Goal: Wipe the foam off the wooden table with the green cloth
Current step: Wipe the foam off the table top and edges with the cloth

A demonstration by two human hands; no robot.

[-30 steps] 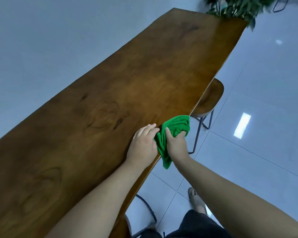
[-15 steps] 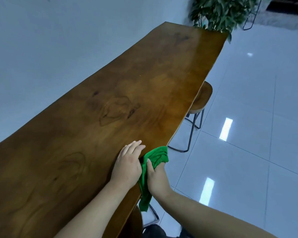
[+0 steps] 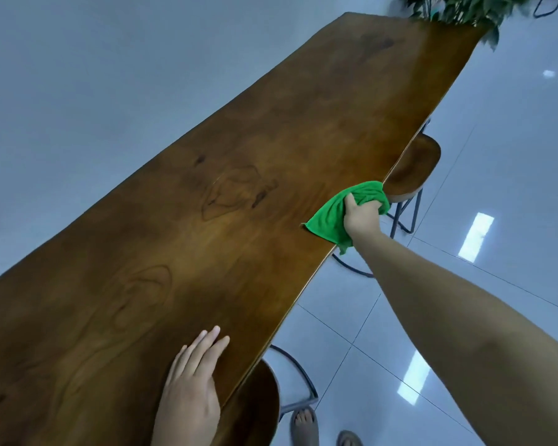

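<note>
A long brown wooden table [image 3: 239, 220] runs from lower left to upper right. My right hand [image 3: 361, 217] grips the bunched green cloth [image 3: 331, 220] and presses it on the table's right edge, arm stretched forward. Part of the cloth lies flat on the wood and a corner hangs over the edge. My left hand [image 3: 190, 387] rests flat on the table near the front edge, fingers apart, holding nothing. I see no foam on the wood.
A wooden stool [image 3: 413, 175] stands under the table edge just beyond the cloth, another stool [image 3: 255, 410] sits beside my left hand. A leafy plant [image 3: 464, 8] stands at the table's far end. Glossy grey floor tiles lie to the right; my feet show at the bottom.
My right hand has carried the cloth forward along the table's edge, away from my left hand. My left hand has let go of the cloth and lies flat near the front.
</note>
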